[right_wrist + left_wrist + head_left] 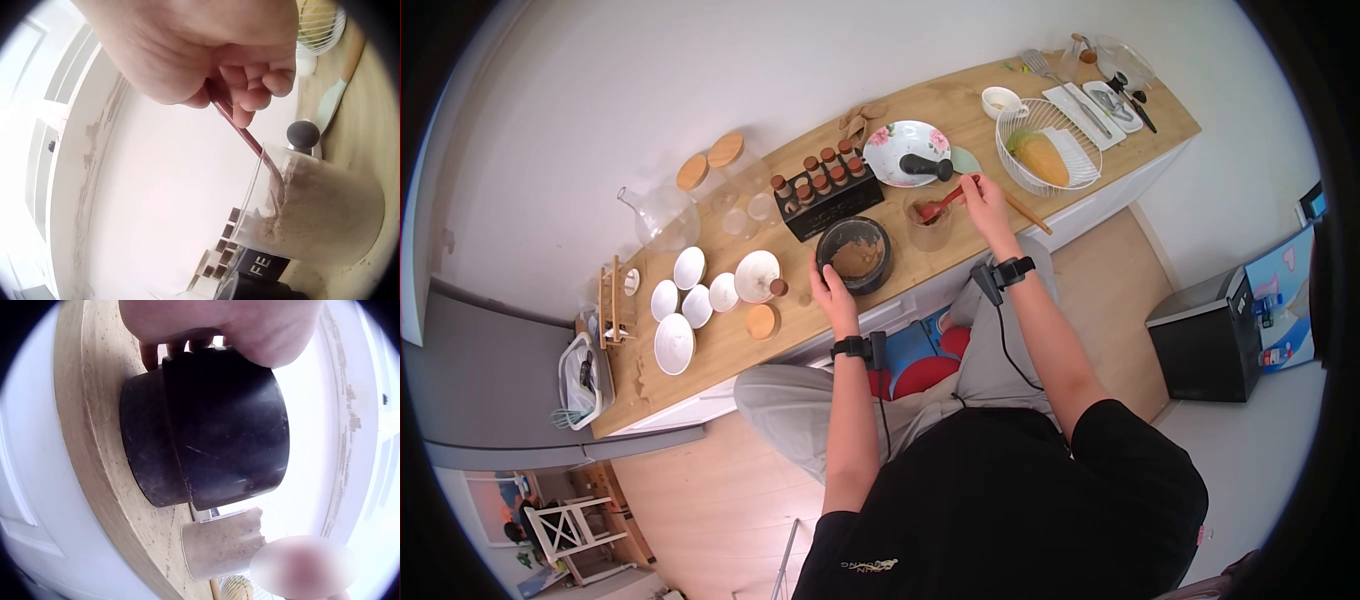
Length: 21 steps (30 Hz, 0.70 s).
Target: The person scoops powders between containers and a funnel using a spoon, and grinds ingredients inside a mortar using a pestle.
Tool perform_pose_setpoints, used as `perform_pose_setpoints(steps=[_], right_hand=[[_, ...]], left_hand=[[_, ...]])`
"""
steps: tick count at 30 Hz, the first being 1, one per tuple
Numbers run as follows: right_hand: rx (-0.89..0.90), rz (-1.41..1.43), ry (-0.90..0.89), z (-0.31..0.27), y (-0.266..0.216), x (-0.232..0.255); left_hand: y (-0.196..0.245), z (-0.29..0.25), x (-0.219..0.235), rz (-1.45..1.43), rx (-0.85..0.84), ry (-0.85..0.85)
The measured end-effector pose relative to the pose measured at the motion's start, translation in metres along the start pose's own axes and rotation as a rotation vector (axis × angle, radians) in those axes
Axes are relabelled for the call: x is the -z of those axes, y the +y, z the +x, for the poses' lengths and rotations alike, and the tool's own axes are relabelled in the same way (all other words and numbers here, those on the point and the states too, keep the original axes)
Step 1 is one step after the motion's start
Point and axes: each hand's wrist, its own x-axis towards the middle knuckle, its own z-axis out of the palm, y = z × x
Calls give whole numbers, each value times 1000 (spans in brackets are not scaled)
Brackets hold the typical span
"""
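Observation:
My left hand [836,298] grips the side of a black mortar [225,425] on the wooden counter. Brown powder [857,258] lies inside it, as the head view shows. Between the thumb and fingers of my right hand [992,212] is the handle of a red spoon [244,132]. The spoon's bowl end dips into a clear glass jar [350,209] of brown powder, just right of the mortar. Behind the jar, a black pestle [920,166] lies across a floral plate [882,158].
A black rack [840,206] of cork-topped vials stands behind the mortar. White bowls [674,345] and a round wooden lid [763,321] are to the left. On the right are a wire basket [1090,170] with a yellow item and a wooden-handled spatula [331,103].

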Motion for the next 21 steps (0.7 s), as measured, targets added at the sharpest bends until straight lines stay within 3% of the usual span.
perform_pose_setpoints(steps=[9, 21], right_hand=[[-43, 54, -29, 5, 15, 2], [-149, 210, 22, 1, -7, 20]], left_hand=[[-2, 0, 0, -16, 14, 1], [0, 0, 1, -16, 14, -15]])
